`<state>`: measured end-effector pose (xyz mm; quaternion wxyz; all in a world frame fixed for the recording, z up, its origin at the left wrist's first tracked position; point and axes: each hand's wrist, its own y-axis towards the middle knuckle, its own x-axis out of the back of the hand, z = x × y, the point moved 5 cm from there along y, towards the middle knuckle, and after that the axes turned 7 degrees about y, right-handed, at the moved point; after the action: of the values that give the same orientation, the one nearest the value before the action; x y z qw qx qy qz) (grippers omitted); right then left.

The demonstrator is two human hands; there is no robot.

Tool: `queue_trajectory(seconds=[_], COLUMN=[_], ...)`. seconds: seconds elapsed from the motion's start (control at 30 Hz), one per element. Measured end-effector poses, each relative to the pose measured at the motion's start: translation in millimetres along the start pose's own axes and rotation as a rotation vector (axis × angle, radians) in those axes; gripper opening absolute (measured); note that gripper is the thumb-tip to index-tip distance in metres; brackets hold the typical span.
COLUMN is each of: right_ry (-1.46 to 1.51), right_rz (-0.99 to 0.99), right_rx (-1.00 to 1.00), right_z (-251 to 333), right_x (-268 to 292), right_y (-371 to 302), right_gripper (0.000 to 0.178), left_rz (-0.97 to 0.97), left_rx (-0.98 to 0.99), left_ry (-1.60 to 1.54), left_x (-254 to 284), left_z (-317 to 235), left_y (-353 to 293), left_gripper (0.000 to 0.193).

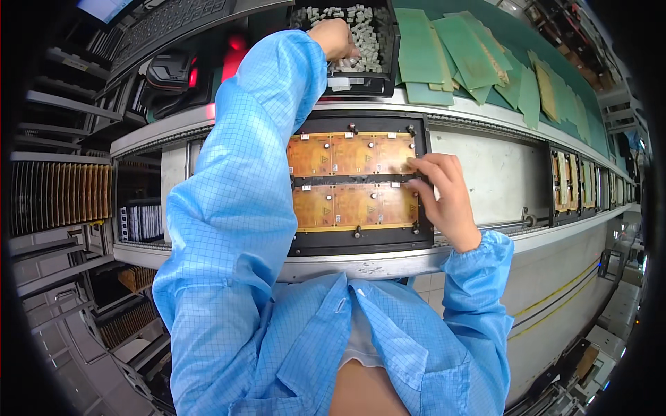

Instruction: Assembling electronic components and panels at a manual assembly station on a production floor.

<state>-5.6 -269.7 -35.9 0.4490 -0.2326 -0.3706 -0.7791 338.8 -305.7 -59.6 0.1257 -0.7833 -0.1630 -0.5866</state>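
My left hand (334, 40) reaches into a black bin (340, 86) full of small white connectors (362, 31). Its fingers are curled down among them, and whatever is between the fingertips is hidden. Below the bin, a black carrier frame (368, 244) holds two orange-brown circuit board panels, a far panel (352, 154) and a near panel (355, 208). White connectors sit along the far edge of each panel. Over the right end of the panels hovers my right hand (447, 197), thumb and fingers apart, with nothing visible between them.
The carrier frame lies on a conveyor with metal rails (485, 243). Green sheets (472, 55) are spread at the far right. More carriers (572, 180) stand farther along the line. To the left are a handheld scanner (170, 73), a keyboard (166, 31) and a rack of boards (61, 195).
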Motion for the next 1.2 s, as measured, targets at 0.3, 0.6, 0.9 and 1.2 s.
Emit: queue_trajectory(seconds=[0.3, 0.6, 0.9, 1.2], right_ry=[0.020, 0.108, 0.219, 0.265], right_rz=[-0.139, -0.186, -0.259, -0.285], right_rx=[-0.103, -0.159, -0.248, -0.318], right_z=[-21.8, -33.1, -30.5, -45.8], right_x=[9.1, 2.6, 7.3, 1.4], right_y=[-13.4, -20.7, -32.6, -37.3], right_gripper=[0.029, 0.025, 0.022, 0.020], left_rz=[-0.046, -0.230, -0.082, 0.121], left_rx=[-0.048, -0.091, -0.207, -0.082], left_ry=[0.151, 0.016, -0.418, -0.502], left_x=[-7.2, -16.2, 32.1, -15.5], left_z=[-12.0, 32.5, -46.2, -63.4], left_y=[-12.3, -4.8, -120.0, -227.0], left_gripper=[0.014, 0.019, 0.020, 0.023])
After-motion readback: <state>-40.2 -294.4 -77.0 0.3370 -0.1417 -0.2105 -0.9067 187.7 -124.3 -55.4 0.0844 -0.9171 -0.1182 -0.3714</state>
